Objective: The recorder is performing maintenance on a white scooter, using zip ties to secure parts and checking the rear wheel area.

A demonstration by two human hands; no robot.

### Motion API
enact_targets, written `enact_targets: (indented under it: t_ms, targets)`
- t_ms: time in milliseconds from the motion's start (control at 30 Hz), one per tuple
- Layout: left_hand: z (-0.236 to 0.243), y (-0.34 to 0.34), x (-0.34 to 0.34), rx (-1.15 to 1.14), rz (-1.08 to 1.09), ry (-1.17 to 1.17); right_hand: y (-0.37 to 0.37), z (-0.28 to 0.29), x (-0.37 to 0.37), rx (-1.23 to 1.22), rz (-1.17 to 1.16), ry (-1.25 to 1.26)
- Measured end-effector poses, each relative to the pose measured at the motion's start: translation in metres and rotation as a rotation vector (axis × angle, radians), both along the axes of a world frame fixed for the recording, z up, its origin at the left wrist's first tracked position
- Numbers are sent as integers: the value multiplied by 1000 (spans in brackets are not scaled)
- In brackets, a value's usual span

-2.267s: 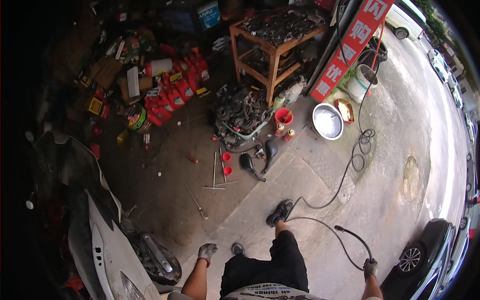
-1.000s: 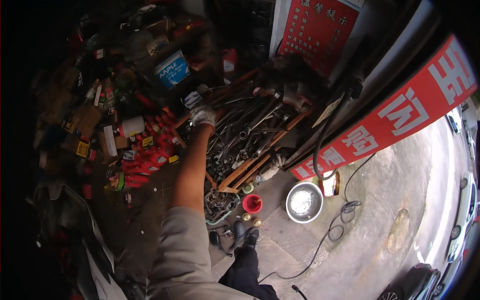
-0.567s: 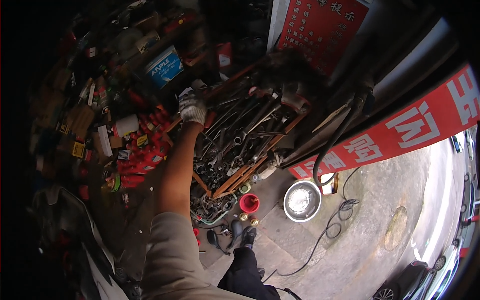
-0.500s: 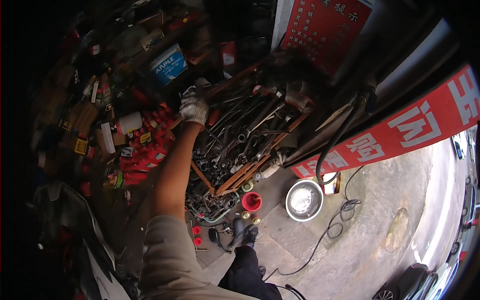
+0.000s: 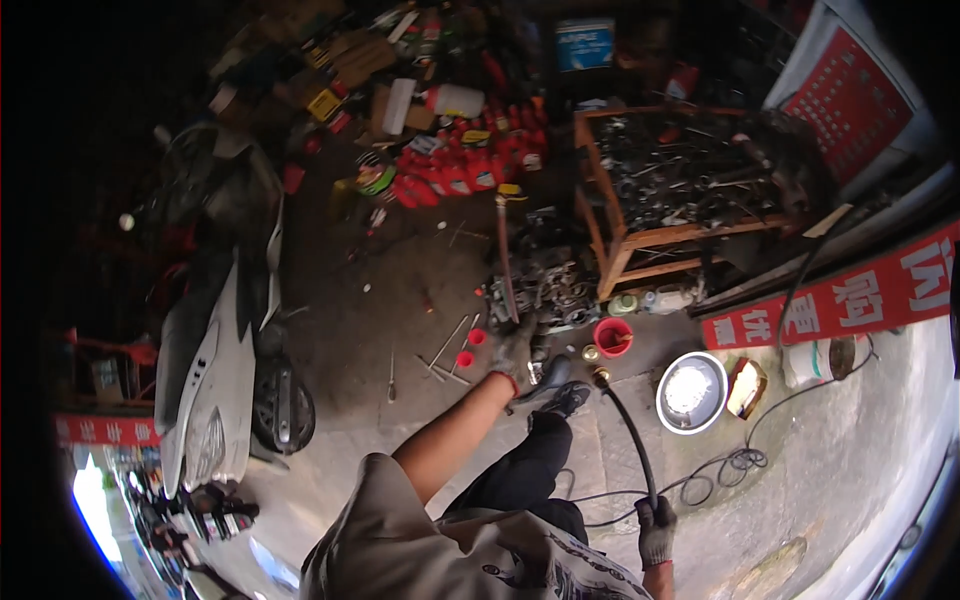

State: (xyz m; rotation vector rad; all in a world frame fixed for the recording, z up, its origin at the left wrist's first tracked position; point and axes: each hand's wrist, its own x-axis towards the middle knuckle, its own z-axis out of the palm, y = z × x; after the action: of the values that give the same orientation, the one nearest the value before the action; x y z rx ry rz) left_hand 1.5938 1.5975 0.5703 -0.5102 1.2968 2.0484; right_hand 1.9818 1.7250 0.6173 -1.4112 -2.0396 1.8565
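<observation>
- Up from the left hand (image 5: 515, 345), gloved and closed around its lower end, a long slim rod-like tool (image 5: 505, 255) with a yellow head stands nearly upright.
- Rigid and probably metal, the tool looks fairly heavy for its thickness; held so low it would tend to tip, so a grip nearer the middle seems steadier.
- Low on the person's right, the right hand (image 5: 655, 525), also gloved, is wrapped around a black hose (image 5: 625, 440) that ends in a brass fitting near the shoes.
- The hose looks soft and bendy, light to move, and best gripped close to the fitting.
- Just beyond the left hand lies a heap of greasy metal parts (image 5: 550, 285), with a small red cup (image 5: 612, 337) beside it.
- Farther out, a wooden rack (image 5: 640, 240) loaded with tools; off to the left, a white scooter (image 5: 215, 370).
</observation>
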Motion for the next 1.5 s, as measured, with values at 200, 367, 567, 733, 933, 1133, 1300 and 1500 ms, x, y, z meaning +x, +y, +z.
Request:
enact_targets:
  t_ms: [200, 367, 567, 733, 933, 1133, 1300, 1500]
  targets:
    - [-33, -137, 159, 193, 251, -299, -74, 9, -8, 12, 462, 140]
    - [-32, -262, 214, 574, 583, -302, -129, -36, 50, 274, 908, -51]
    - [-23, -360, 276, 356, 792, -154, -164, -76, 75, 348, 1207, -98]
    - [-1, -376, 335, 155, 683, -126, -289, -11, 14, 208, 1438, 78]
    - [36, -458, 377, 71, 668, 66, -427, 0, -19, 286, 1461, 175]
    - [39, -615, 400, 147, 1061, 271, -546, 30, -7, 325, 1687, 251]
    - [32, -697, 431, 306, 1213, 326, -642, 31, 20, 371, 1700, 284]
    - [34, -750, 465, 332, 1285, 375, -721, 19, 38, 365, 1645, 131]
